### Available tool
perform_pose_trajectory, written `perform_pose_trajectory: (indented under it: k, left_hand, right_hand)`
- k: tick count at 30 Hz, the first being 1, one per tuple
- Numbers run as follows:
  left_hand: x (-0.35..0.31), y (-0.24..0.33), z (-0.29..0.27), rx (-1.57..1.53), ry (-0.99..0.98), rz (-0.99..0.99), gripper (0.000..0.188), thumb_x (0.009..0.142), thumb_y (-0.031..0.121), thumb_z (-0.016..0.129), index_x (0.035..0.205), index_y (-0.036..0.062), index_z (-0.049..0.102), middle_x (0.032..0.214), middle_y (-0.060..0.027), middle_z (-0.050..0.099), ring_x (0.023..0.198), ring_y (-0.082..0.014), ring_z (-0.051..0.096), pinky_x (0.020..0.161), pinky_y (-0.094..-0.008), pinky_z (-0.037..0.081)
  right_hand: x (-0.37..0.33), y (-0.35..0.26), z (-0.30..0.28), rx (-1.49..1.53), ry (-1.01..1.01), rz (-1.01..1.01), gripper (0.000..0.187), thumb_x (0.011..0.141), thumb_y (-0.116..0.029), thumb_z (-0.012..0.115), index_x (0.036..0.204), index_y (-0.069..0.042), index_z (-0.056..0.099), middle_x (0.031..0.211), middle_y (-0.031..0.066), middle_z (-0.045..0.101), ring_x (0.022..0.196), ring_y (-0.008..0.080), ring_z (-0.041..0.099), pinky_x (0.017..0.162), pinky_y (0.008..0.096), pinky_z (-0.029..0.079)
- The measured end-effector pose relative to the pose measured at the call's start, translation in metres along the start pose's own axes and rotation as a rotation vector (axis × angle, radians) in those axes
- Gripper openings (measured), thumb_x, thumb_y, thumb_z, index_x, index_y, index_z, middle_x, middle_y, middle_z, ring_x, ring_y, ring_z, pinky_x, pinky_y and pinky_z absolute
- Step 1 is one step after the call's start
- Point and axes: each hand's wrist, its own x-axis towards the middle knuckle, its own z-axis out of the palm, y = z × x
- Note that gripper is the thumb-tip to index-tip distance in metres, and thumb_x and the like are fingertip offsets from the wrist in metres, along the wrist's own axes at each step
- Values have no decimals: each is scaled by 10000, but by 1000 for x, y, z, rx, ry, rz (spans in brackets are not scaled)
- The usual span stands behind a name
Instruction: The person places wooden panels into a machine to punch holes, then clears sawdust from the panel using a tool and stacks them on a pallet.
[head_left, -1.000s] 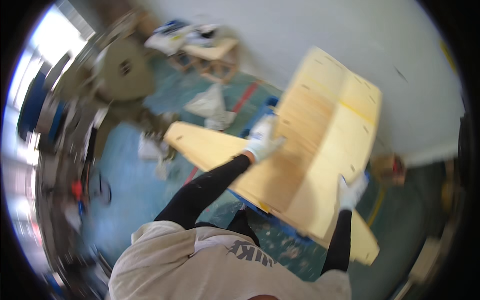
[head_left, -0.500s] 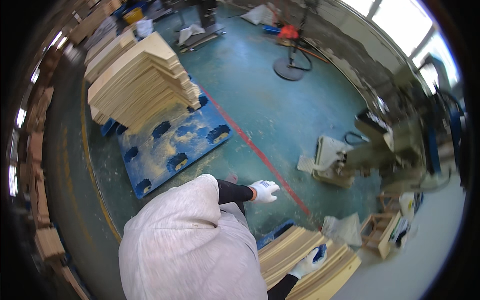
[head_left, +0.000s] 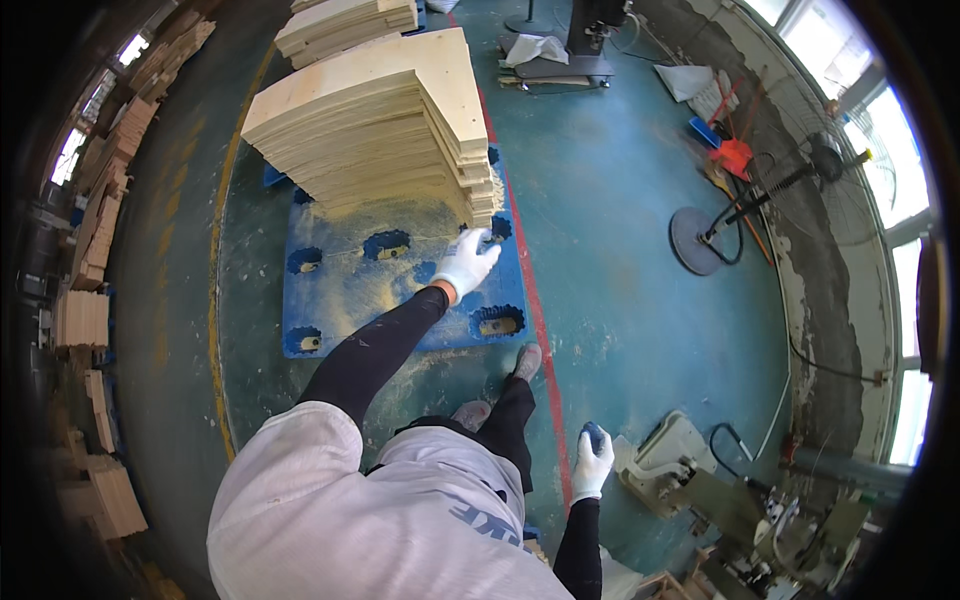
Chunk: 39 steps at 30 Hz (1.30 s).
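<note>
My left hand point(head_left: 466, 265), in a white glove, reaches over the blue plastic pallet point(head_left: 455, 333) close to the near corner of a tall stack of pale wooden boards point(head_left: 370, 130). Its fingers are apart and hold nothing. The boards have curved edges and notched ends at the right; sawdust lies on the pallet before them. Lower right, my right hand point(head_left: 592, 468), also in a white glove, hangs above the floor, its fingers closed round a small dark blue thing whose kind I cannot make out.
A red line point(head_left: 540, 345) runs along the green floor beside the pallet. More stacked boards point(head_left: 340, 28) lie behind. A standing fan point(head_left: 695, 240) is at the right, and a machine point(head_left: 770, 530) stands at the lower right. Wood piles point(head_left: 82, 318) line the far left.
I have turned left toward the tall stack. My left hand has reached out over the pallet. My right hand has come away from the lower wood stack, the blue thing still in it.
</note>
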Motion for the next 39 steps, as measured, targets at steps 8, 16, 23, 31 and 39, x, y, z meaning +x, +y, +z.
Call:
perform_pose_trajectory:
  k: [8, 16, 23, 31, 39]
  left_hand:
    - [217, 4, -33, 329, 224, -317, 1014, 860, 583, 689, 1579, 23, 243, 1619, -333, 171, 1514, -445, 196, 1222, -454, 233]
    - [275, 3, -23, -4, 283, -366, 976, 870, 238, 765, 1579, -27, 150, 1623, -304, 114, 1420, -351, 395, 1161, -393, 365]
    - [96, -54, -77, 135, 297, -343, 1117, 743, 276, 848, 1580, -30, 175, 1610, -311, 226, 1503, -369, 271, 1224, -376, 268]
    - [-127, -48, -35, 80, 121, -328, 1132, 694, 355, 862, 1564, 10, 225, 1520, -298, 330, 1341, -453, 448, 1143, -460, 370]
    - [-196, -128, -60, -266, -120, -240, 853, 847, 387, 768, 1510, 38, 361, 1518, -244, 385, 1421, -397, 380, 1146, -438, 355]
  right_hand:
    - [197, -32, 73, 36, -305, 76, 263, 932, -45, 662, 1182, 36, 658, 1103, 69, 701, 991, 121, 637, 915, 273, 511]
    - [347, -122, 149, -75, -485, -80, 265, 938, -47, 661, 1187, 43, 644, 1107, 89, 703, 1007, 128, 643, 909, 278, 504]
    - [343, -186, 305, 169, -924, -7, 380, 1007, -159, 628, 1320, 49, 575, 1182, 75, 656, 1019, 134, 636, 914, 283, 525]
    - [243, -154, 426, 659, -866, 316, 390, 981, -222, 663, 1290, -2, 569, 1170, 117, 687, 1024, 241, 689, 922, 375, 558]
    - [156, -248, 324, 107, -726, -283, 251, 939, -61, 703, 1158, 40, 631, 1095, 75, 697, 961, 129, 640, 892, 296, 509]
